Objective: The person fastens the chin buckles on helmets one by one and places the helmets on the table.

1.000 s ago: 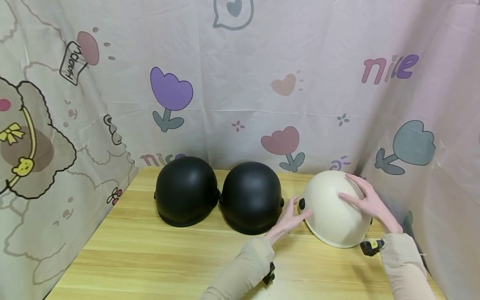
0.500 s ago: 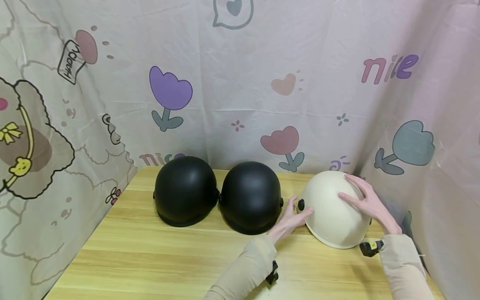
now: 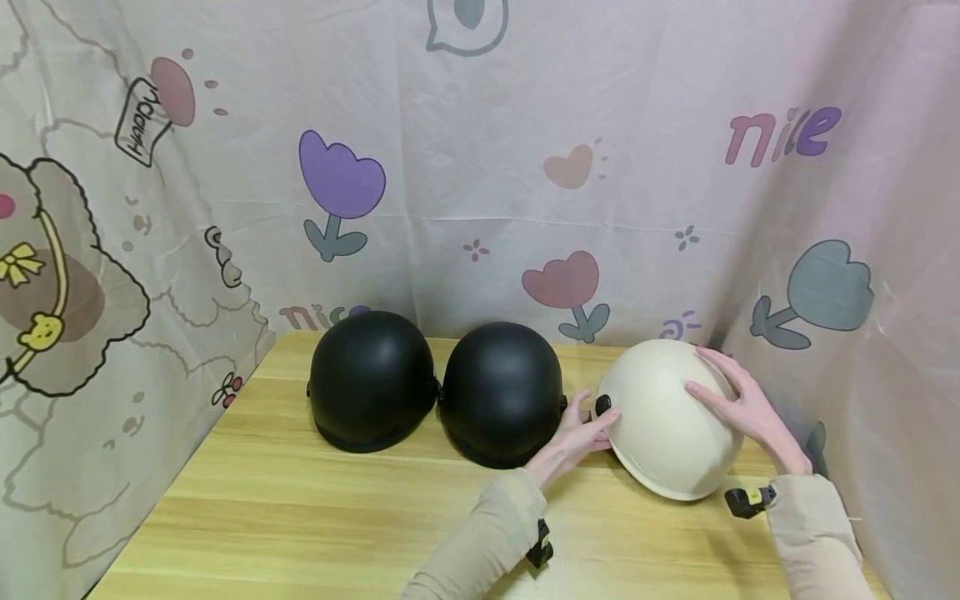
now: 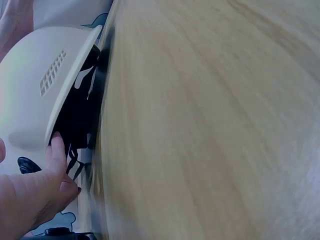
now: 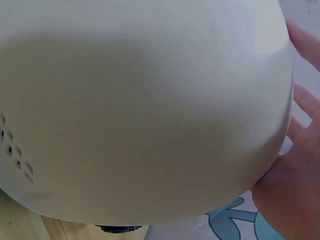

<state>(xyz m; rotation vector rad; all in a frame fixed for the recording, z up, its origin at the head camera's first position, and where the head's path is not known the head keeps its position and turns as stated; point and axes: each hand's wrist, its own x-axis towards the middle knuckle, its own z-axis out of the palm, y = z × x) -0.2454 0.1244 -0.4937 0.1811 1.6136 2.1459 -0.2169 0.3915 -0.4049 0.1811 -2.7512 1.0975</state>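
A cream helmet (image 3: 667, 417) is at the table's right side, dome up and tilted. My left hand (image 3: 573, 437) grips its left edge beside the black side knob (image 3: 603, 405). In the left wrist view, fingers of the left hand (image 4: 37, 195) hook under the rim, and black straps and lining (image 4: 75, 120) show inside the raised edge. My right hand (image 3: 742, 408) rests spread on the right of the dome, its fingers fairly straight. The right wrist view shows the helmet's smooth shell (image 5: 150, 115) with the right hand (image 5: 295, 170) against its side.
Two black helmets (image 3: 372, 383) (image 3: 502, 396) stand side by side, dome up, left of the cream one. The right black helmet is close to my left hand. A printed curtain (image 3: 480, 167) hangs behind the wooden table (image 3: 322, 533) and at both sides.
My left hand has closed in on the cream helmet's left edge and now grips it. The helmet has tilted slightly, and my right hand has shifted a little right with it.
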